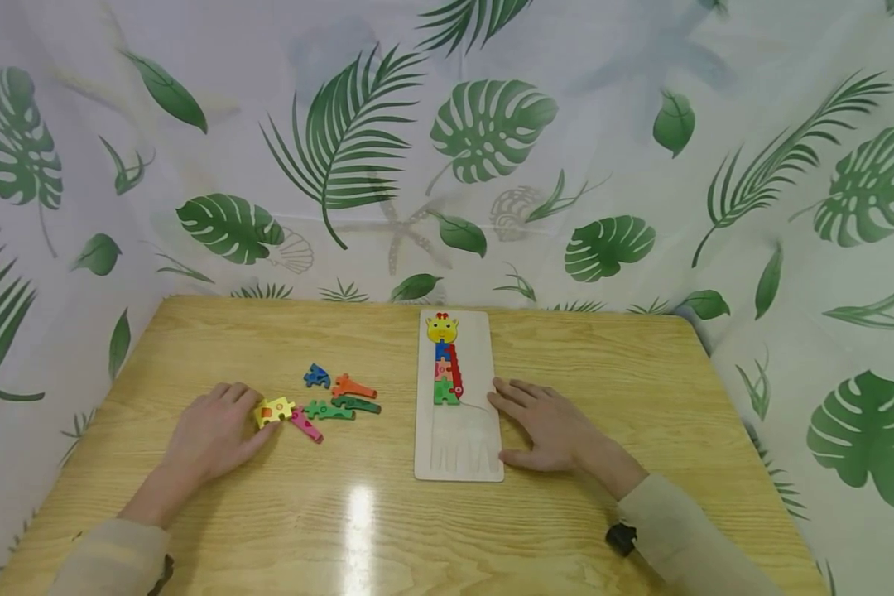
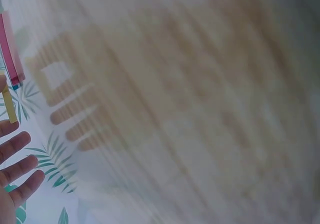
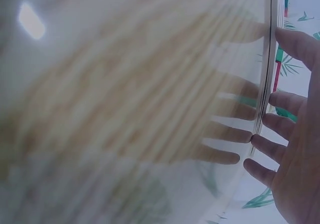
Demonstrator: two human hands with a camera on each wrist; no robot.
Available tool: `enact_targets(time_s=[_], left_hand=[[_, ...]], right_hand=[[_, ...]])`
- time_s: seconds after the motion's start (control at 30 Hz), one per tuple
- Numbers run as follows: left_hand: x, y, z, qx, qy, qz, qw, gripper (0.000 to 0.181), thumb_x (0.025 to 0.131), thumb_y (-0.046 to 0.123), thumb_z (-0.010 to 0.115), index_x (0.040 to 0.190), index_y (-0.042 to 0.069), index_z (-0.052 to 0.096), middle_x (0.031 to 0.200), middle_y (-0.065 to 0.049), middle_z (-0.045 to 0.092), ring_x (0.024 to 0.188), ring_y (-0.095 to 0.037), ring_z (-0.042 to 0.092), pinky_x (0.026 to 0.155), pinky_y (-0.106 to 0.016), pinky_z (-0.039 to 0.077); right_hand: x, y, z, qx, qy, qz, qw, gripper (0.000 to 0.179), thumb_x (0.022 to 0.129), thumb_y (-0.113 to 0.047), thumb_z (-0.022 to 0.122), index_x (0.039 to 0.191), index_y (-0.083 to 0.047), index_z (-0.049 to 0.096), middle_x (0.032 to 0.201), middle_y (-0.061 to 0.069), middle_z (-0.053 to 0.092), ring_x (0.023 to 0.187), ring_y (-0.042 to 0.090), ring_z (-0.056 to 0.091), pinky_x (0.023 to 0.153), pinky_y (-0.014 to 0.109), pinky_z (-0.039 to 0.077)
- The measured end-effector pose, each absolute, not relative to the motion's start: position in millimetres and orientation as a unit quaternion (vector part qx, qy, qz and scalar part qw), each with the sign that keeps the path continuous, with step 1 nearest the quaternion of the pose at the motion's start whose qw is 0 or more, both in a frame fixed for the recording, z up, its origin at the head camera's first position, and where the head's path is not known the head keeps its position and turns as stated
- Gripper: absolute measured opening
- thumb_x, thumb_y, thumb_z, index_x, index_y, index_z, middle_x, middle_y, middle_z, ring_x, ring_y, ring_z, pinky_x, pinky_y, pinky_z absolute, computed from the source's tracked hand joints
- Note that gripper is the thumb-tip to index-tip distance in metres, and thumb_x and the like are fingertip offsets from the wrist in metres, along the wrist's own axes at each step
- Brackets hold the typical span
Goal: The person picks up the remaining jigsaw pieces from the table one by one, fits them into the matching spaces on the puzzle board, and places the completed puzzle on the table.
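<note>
On the left of the table, my left hand (image 1: 212,430) pinches a yellow puzzle piece (image 1: 279,409) between thumb and forefinger; its other fingers look relaxed in the left wrist view. A pink puzzle piece (image 1: 309,426) lies close beside it. My right hand (image 1: 551,426) rests along the right edge of a pale wooden puzzle board (image 1: 477,430), its fingertips touching that edge. Fitted in the board are a yellow giraffe head (image 1: 442,329), blue, pink and green pieces below it, and a red strip (image 1: 454,368). Grooves show in the board's lower part.
More loose pieces lie right of the left hand: blue (image 1: 316,376), orange (image 1: 355,386), green (image 1: 330,410) and dark green (image 1: 365,406). The glossy wooden table (image 1: 268,530) meets a leaf-patterned cloth (image 1: 387,248) at its back edge.
</note>
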State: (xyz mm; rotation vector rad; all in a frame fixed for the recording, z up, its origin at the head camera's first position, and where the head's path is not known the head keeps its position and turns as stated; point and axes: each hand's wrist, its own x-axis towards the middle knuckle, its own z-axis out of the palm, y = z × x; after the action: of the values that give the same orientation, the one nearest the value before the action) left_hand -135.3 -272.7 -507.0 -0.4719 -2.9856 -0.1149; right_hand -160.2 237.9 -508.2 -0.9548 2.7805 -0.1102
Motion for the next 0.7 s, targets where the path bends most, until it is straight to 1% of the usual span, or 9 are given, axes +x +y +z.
enact_targets(time_s=[0.2,0.47,0.6,0.7], left_hand=[[-136,-268,-510,-0.164,-0.984,-0.034,0.059,0.052,0.095,0.05,0.07,0.118,0.002,0.071,0.122,-0.02,0.072,0.117,-0.042,0.066,0.096,-0.058,0.059],[-136,-257,-510,-0.184,-0.979,-0.037,0.083,0.052,0.095,0.049,0.071,0.118,0.003,0.071,0.12,-0.018,0.073,0.115,-0.041,0.068,0.095,-0.056,0.059],[-137,-251,-512,-0.192,-0.978,-0.034,0.081,0.053,0.095,0.051,0.069,0.12,0.004,0.071,0.122,-0.017,0.073,0.117,-0.04,0.067,0.096,-0.056,0.059],[-138,-245,-514,-0.194,-0.977,-0.038,0.078,0.054,0.096,0.053,0.069,0.12,0.005,0.071,0.123,-0.016,0.073,0.119,-0.039,0.066,0.1,-0.055,0.058]], right_hand=[[-158,237,-509,-0.322,0.941,-0.037,0.098,0.089,0.094,-0.067,0.059,0.165,-0.018,0.037,0.174,0.008,0.034,0.159,0.037,0.036,0.123,0.062,0.038],[-155,236,-511,-0.321,0.942,-0.037,0.089,0.088,0.094,-0.067,0.059,0.165,-0.017,0.038,0.173,0.008,0.034,0.158,0.037,0.037,0.122,0.062,0.039],[-154,236,-512,-0.319,0.943,-0.035,0.088,0.088,0.094,-0.067,0.06,0.164,-0.017,0.039,0.173,0.009,0.034,0.158,0.037,0.036,0.122,0.062,0.039],[-153,236,-515,-0.318,0.943,-0.034,0.09,0.089,0.094,-0.067,0.059,0.165,-0.018,0.038,0.174,0.008,0.034,0.159,0.037,0.036,0.123,0.062,0.038]])
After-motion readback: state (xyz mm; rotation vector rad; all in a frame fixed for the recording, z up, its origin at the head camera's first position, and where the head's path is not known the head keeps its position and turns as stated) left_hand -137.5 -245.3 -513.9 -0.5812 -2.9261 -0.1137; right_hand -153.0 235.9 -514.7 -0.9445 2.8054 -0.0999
